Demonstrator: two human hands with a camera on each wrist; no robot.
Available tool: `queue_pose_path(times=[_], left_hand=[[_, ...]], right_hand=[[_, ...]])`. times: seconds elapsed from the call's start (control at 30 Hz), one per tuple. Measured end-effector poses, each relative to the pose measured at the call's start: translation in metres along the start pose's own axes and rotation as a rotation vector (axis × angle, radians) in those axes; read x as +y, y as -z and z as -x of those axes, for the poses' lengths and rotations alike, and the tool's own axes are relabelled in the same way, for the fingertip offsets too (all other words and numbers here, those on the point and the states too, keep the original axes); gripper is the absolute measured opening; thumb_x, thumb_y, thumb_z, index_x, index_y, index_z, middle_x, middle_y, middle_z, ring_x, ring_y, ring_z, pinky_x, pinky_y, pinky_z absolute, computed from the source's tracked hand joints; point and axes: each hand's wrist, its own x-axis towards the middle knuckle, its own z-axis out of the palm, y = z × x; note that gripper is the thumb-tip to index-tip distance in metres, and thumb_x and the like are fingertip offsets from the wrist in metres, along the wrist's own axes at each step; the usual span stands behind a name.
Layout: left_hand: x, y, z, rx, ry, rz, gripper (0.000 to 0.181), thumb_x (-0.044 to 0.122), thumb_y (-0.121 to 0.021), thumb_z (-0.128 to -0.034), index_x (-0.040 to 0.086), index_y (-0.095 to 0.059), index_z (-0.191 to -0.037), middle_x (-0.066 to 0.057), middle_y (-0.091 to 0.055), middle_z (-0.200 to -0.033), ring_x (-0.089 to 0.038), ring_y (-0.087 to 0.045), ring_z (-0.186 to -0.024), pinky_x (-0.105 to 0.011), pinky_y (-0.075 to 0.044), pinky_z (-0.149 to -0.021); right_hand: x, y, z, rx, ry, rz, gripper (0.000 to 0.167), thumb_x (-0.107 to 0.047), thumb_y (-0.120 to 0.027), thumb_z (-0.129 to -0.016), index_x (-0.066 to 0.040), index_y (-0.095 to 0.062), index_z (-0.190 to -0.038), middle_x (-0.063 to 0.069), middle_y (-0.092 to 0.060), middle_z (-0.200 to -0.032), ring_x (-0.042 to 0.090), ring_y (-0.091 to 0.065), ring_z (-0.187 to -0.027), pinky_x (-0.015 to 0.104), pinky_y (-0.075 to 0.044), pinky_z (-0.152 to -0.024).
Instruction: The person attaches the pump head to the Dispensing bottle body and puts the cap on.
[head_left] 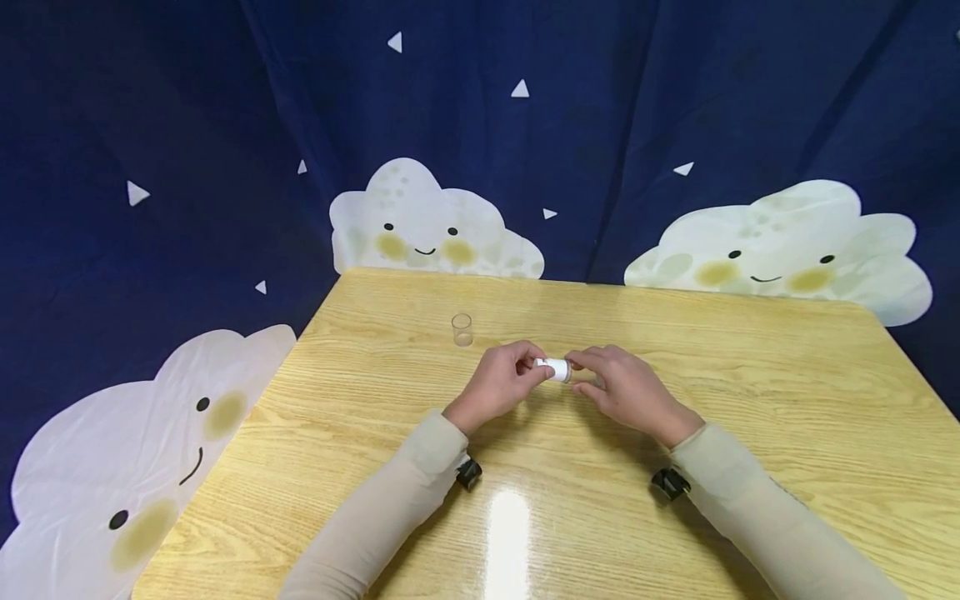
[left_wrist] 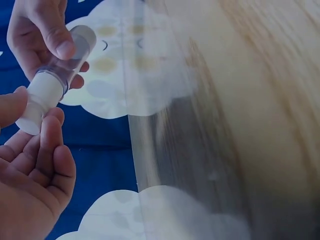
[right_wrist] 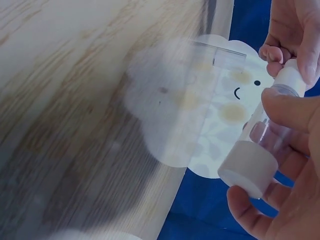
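Observation:
Both hands hold a small clear bottle with a white top (head_left: 557, 369) above the table, tilted on its side. My left hand (head_left: 502, 381) pinches the white top (left_wrist: 46, 90) between thumb and fingers. Around the clear body (right_wrist: 274, 134) curl the thumb and fingers of my right hand (head_left: 628, 390). A white piece (right_wrist: 249, 169) fills the bottle's lower end, close to the right palm. Beyond the left hand, a clear cylindrical cap or cup (head_left: 462, 331) stands upright on the table, touched by neither hand.
The wood-grain table (head_left: 360, 467) spreads under both arms, with a bright reflection near its front. A dark blue curtain (head_left: 465, 100) printed with white clouds hangs behind and along the left side. Each wrist carries a small black camera.

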Motion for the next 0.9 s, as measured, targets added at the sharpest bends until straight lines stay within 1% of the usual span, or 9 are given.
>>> queue_pose_path(times=[0.13, 0.23, 0.33, 0.47, 0.53, 0.63, 0.77, 0.9], left_hand=[[0.002, 0.001, 0.002, 0.006, -0.056, -0.026, 0.019, 0.022, -0.072, -0.0918, 0.006, -0.070, -0.103, -0.003, -0.067, -0.080, -0.004, -0.053, -0.064, -0.016, -0.044, -0.054], [0.001, 0.001, 0.002, 0.005, -0.078, -0.029, 0.019, 0.022, -0.072, -0.0921, 0.006, -0.070, -0.102, -0.003, -0.066, -0.078, -0.006, -0.052, -0.062, -0.016, -0.043, -0.052], [-0.001, 0.001, 0.003, 0.002, -0.062, -0.019, 0.023, 0.027, -0.069, -0.0937, 0.007, -0.069, -0.106, -0.003, -0.068, -0.083, -0.010, -0.055, -0.062, -0.017, -0.043, -0.051], [-0.006, 0.005, 0.005, 0.008, -0.011, -0.003, 0.034, 0.036, -0.063, -0.0973, 0.010, -0.066, -0.119, -0.002, -0.071, -0.098, -0.011, -0.059, -0.066, -0.020, -0.046, -0.055], [-0.008, 0.009, 0.007, 0.020, 0.012, 0.002, 0.036, 0.037, -0.059, -0.0989, 0.010, -0.065, -0.123, -0.002, -0.071, -0.103, -0.011, -0.059, -0.067, -0.022, -0.048, -0.057], [-0.010, 0.017, 0.011, 0.044, 0.036, -0.003, 0.032, 0.034, -0.057, -0.1001, 0.013, -0.065, -0.122, -0.002, -0.071, -0.104, -0.011, -0.059, -0.068, -0.025, -0.049, -0.061], [-0.015, 0.028, 0.019, 0.070, 0.059, -0.019, 0.024, 0.027, -0.058, -0.1000, 0.014, -0.068, -0.117, -0.001, -0.070, -0.104, -0.012, -0.057, -0.071, -0.028, -0.049, -0.068], [-0.023, 0.035, 0.026, 0.084, 0.073, -0.018, 0.020, 0.024, -0.058, -0.1001, 0.015, -0.069, -0.114, -0.001, -0.070, -0.103, -0.013, -0.057, -0.073, -0.029, -0.049, -0.070]], right_hand=[[0.001, 0.001, -0.001, -0.027, -0.012, -0.033, 0.034, -0.014, -0.076, -0.087, -0.010, -0.067, -0.120, 0.006, -0.074, -0.102, 0.023, -0.067, -0.089, 0.040, -0.054, -0.075], [0.002, 0.000, -0.001, -0.047, -0.025, -0.041, 0.034, -0.015, -0.075, -0.088, -0.010, -0.067, -0.121, 0.005, -0.074, -0.101, 0.022, -0.066, -0.087, 0.039, -0.053, -0.073], [0.001, -0.002, -0.001, -0.061, -0.035, -0.041, 0.035, -0.015, -0.074, -0.089, -0.009, -0.066, -0.123, 0.007, -0.073, -0.102, 0.023, -0.067, -0.088, 0.040, -0.054, -0.074], [0.000, -0.003, -0.001, -0.061, -0.044, -0.039, 0.035, -0.016, -0.073, -0.090, -0.007, -0.066, -0.123, 0.009, -0.073, -0.105, 0.024, -0.068, -0.091, 0.042, -0.055, -0.076], [0.000, -0.003, -0.001, -0.060, -0.048, -0.039, 0.036, -0.016, -0.073, -0.090, -0.007, -0.066, -0.123, 0.010, -0.073, -0.107, 0.023, -0.067, -0.091, 0.042, -0.055, -0.076], [0.001, -0.002, -0.002, -0.064, -0.061, -0.046, 0.035, -0.016, -0.073, -0.090, -0.007, -0.065, -0.123, 0.010, -0.073, -0.108, 0.021, -0.065, -0.087, 0.040, -0.054, -0.074], [0.002, -0.001, -0.002, -0.069, -0.078, -0.058, 0.035, -0.016, -0.072, -0.091, -0.005, -0.064, -0.124, 0.010, -0.072, -0.110, 0.021, -0.063, -0.084, 0.038, -0.052, -0.073], [0.002, -0.002, -0.001, -0.065, -0.091, -0.067, 0.035, -0.016, -0.072, -0.091, -0.006, -0.064, -0.123, 0.009, -0.072, -0.112, 0.023, -0.066, -0.088, 0.040, -0.054, -0.076]])
